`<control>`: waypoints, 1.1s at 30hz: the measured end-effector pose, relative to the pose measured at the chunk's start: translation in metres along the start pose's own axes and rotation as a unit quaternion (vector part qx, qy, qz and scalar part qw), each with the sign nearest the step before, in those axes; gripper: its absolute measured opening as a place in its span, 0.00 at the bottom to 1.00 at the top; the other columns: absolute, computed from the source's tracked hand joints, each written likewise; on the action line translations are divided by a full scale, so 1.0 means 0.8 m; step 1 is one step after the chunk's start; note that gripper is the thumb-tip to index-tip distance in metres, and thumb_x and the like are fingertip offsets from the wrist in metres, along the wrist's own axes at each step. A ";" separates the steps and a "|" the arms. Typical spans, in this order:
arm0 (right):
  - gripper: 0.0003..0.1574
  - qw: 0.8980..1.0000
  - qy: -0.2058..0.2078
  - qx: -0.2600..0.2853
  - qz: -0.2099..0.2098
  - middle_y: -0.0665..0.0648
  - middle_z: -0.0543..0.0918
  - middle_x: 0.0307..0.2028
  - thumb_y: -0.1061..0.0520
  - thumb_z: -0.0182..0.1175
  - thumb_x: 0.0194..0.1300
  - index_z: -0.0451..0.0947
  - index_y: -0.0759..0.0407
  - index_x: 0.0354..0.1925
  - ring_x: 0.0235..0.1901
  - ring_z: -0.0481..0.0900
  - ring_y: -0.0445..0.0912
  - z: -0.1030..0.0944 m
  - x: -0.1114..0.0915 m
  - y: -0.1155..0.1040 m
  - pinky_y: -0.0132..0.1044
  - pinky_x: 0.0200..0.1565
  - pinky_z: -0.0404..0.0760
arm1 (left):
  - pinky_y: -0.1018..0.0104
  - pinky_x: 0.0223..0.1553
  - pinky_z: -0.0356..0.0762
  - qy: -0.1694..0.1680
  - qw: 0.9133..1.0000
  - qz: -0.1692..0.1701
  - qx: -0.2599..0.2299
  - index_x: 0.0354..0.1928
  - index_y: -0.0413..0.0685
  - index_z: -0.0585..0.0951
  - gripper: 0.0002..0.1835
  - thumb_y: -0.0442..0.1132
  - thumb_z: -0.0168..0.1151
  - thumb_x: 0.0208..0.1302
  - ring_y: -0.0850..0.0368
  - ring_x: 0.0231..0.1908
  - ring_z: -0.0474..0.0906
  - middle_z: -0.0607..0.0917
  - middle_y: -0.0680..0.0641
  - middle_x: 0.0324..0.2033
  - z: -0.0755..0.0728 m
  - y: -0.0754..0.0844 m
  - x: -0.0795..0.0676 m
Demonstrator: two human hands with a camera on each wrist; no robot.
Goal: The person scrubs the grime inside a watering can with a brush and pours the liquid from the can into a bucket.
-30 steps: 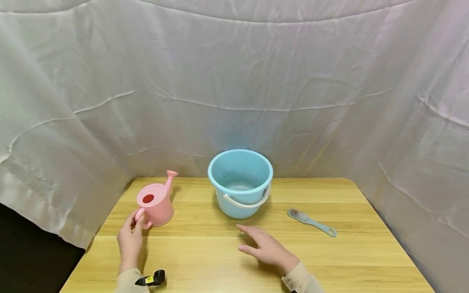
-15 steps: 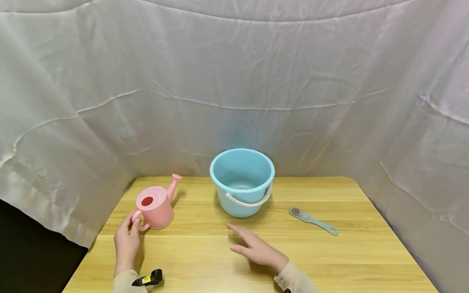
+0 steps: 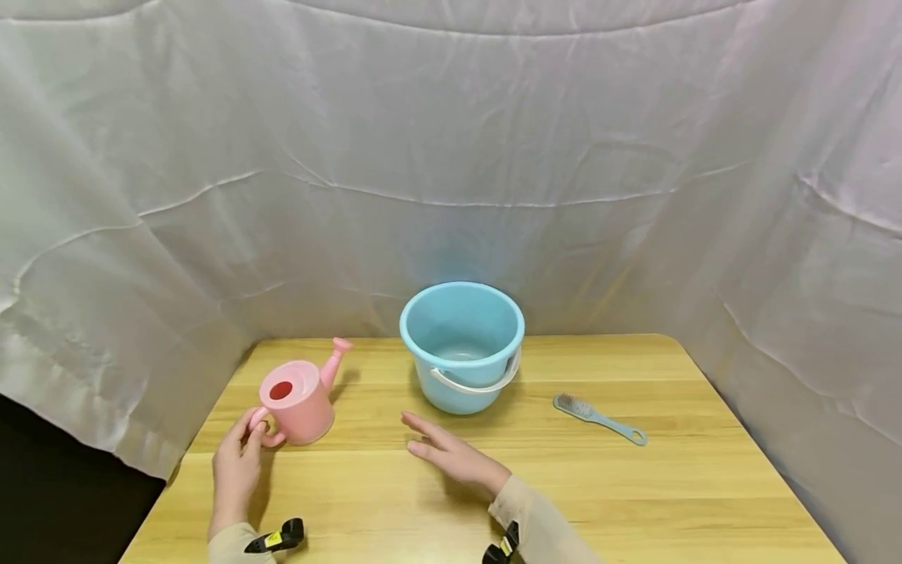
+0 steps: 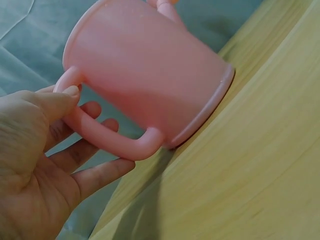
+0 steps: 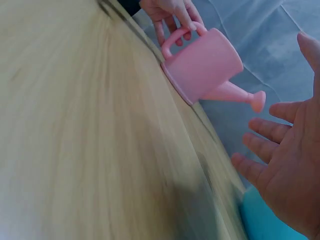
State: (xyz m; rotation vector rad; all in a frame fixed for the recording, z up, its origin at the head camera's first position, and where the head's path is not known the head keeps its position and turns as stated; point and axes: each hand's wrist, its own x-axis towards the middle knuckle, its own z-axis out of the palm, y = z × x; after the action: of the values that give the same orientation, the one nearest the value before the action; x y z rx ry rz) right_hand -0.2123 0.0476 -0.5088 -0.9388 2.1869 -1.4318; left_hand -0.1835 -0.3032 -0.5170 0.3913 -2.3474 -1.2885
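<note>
A pink watering can [image 3: 303, 407] stands upright at the left of the table, its spout pointing to the back right. My left hand [image 3: 236, 464] grips its handle [image 4: 107, 137]; in the left wrist view the thumb lies over the handle and the fingers go round behind it. My right hand [image 3: 451, 456] hovers over the middle of the table, fingers spread and holding nothing. Just beyond it stands a light blue bucket [image 3: 461, 384] with a white handle hanging at its front. The right wrist view shows the right palm [image 5: 295, 175] facing the can's spout.
A light blue brush [image 3: 599, 419] with a hole in its handle lies right of the bucket. Grey cloth [image 3: 451, 157] hangs behind and along both sides of the wooden table [image 3: 634, 501]. A dark area [image 3: 63, 478] shows past the left edge.
My right hand has moved left, from in front of the bucket toward the watering can. The can has turned slightly, its spout swinging right, while the left hand keeps hold of the handle.
</note>
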 end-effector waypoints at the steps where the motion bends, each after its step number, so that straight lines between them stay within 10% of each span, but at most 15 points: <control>1: 0.39 1.000 0.002 0.009 0.003 0.54 0.55 0.76 0.40 0.41 0.77 0.46 0.52 0.77 0.74 0.55 0.51 0.001 0.004 0.000 0.49 0.75 0.58 | 0.79 0.49 0.69 -0.003 1.000 0.001 -0.002 0.62 0.46 0.75 0.18 0.41 0.49 0.75 0.86 0.38 0.67 0.85 0.38 0.41 -0.001 -0.001 0.000; 9: 0.37 0.996 0.033 0.073 0.048 0.48 0.55 0.75 0.38 0.39 0.76 0.47 0.46 0.77 0.75 0.55 0.49 0.012 0.027 0.000 0.52 0.76 0.51 | 0.93 0.41 0.70 -0.054 0.997 -0.004 -0.048 0.63 0.42 0.74 0.21 0.44 0.52 0.73 0.78 0.36 0.76 0.80 0.71 0.36 -0.013 -0.002 -0.004; 18: 0.44 0.988 0.039 0.137 0.053 0.51 0.52 0.76 0.32 0.38 0.74 0.43 0.50 0.77 0.76 0.50 0.50 0.022 0.044 0.004 0.52 0.76 0.52 | 0.82 0.45 0.80 -0.138 0.971 0.017 -0.193 0.63 0.33 0.70 0.23 0.40 0.52 0.72 0.62 0.36 0.87 0.86 0.51 0.31 -0.020 -0.011 -0.006; 33: 0.44 0.981 0.039 0.186 0.039 0.55 0.48 0.77 0.36 0.39 0.75 0.41 0.54 0.77 0.77 0.48 0.52 0.041 0.061 0.005 0.51 0.75 0.57 | 0.74 0.47 0.84 -0.222 0.927 0.026 -0.300 0.60 0.42 0.77 0.17 0.32 0.52 0.72 0.57 0.40 0.88 0.86 0.58 0.43 -0.025 -0.024 -0.008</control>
State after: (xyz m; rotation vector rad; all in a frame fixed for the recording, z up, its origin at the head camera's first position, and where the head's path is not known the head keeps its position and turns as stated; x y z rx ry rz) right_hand -0.2279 -0.0074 -0.5233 -0.6674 1.8859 -1.7816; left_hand -0.1672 -0.3247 -0.5253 -0.1773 -2.1025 -2.1431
